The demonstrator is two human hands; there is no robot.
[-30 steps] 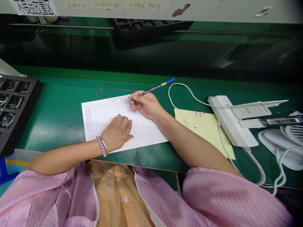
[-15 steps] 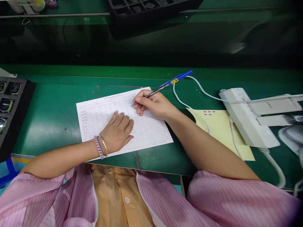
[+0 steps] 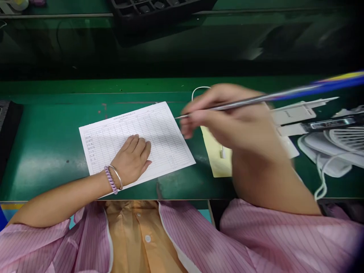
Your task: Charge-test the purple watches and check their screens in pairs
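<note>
A printed form sheet (image 3: 159,129) with a ruled table lies on the green bench mat. My left hand (image 3: 131,158) rests flat on its lower middle, fingers lightly curled and together, a purple coil band and a metal bangle on the wrist. My right hand (image 3: 233,121), blurred by motion, is lifted above the mat to the right of the sheet. It grips a blue and silver pen (image 3: 270,96) whose tip points left at the sheet's right edge.
A yellow paper (image 3: 214,159) lies right of the sheet, partly under my right hand. White power strip parts (image 3: 295,112), cables and a white fan (image 3: 341,146) sit at the right. A black compartment tray (image 3: 148,9) stands at the back, another black tray (image 3: 8,125) at the left edge.
My right hand has lifted the pen off the sheet and swung up and to the right. The view has shifted, so the sheet sits further left. My left hand stays on the paper.
</note>
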